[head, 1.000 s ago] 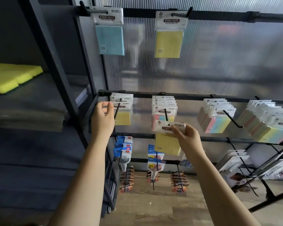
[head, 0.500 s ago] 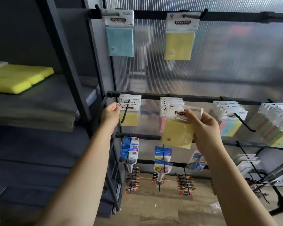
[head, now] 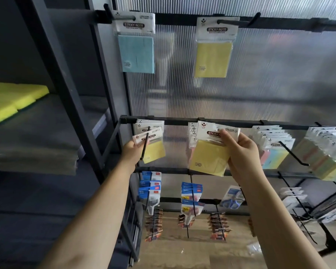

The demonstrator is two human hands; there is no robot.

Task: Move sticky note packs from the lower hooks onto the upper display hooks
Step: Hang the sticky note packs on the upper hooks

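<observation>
the right hand (head: 242, 156) has its grip closed on a yellow sticky note pack (head: 209, 156), thumb and fingers pinching the white header card near its hang hole. the pack is clear-wrapped, with a square pale yellow pad under a white card printed "sticky note", and it hangs tilted in front of the lower rail (head: 241, 123), off any hook. the left hand (head: 132, 152) pinches the header of another yellow pack (head: 153, 150) that sits on a lower hook (head: 145, 144), with more packs behind it. on the upper rail (head: 279, 23), a blue pack (head: 137, 53) and a yellow pack on the upper hook (head: 213, 59) each hang from their own hook. multicoloured packs (head: 275, 152) fill the lower hooks to the right.
</observation>
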